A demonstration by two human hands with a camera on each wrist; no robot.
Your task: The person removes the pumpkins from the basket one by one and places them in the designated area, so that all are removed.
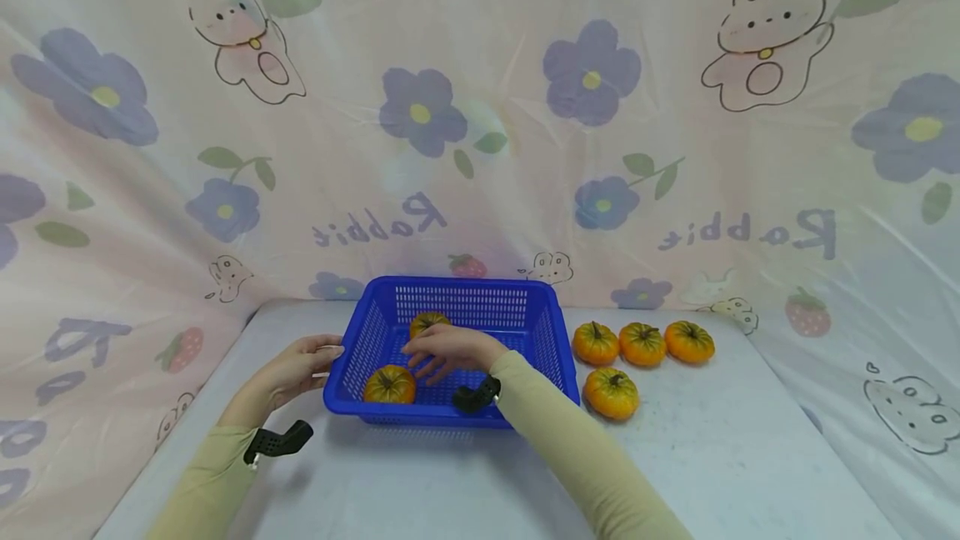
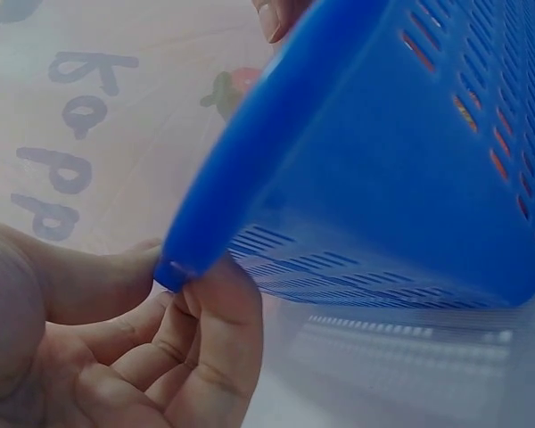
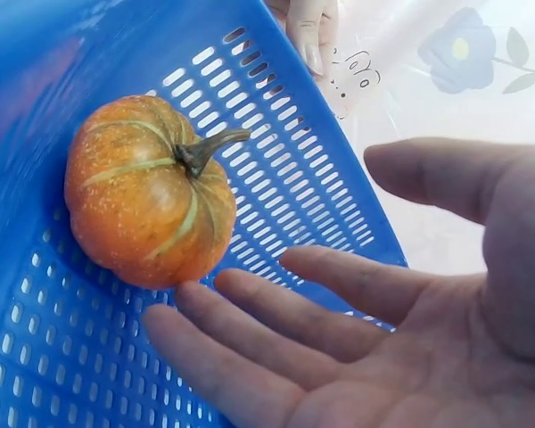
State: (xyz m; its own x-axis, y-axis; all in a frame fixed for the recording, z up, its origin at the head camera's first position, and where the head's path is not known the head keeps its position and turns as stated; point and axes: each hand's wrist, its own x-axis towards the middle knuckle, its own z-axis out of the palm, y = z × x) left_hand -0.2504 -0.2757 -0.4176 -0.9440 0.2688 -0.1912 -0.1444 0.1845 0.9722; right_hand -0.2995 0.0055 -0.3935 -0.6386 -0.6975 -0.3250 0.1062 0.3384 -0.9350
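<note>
A blue plastic basket [image 1: 465, 421] with slotted sides stands on the table. My left hand [image 1: 296, 369] grips its left rim; in the left wrist view, thumb and curled fingers [image 2: 218, 330] pinch the rim's edge. Inside the basket, one small orange pumpkin [image 1: 390, 387] lies in the front left corner and another pumpkin [image 1: 429, 323] farther back, partly hidden behind my right hand [image 1: 453, 348]. That hand is over the basket with fingers extended and holds nothing. In the right wrist view its fingertips are close to a pumpkin [image 3: 152, 196]; contact cannot be made out.
Right of the basket, several more small pumpkins lie on the white table [image 1: 720, 440]: a back row that includes one pumpkin [image 1: 642, 345], and a single pumpkin [image 1: 611, 394] in front. A patterned curtain [image 1: 510, 165] hangs behind and beside the table.
</note>
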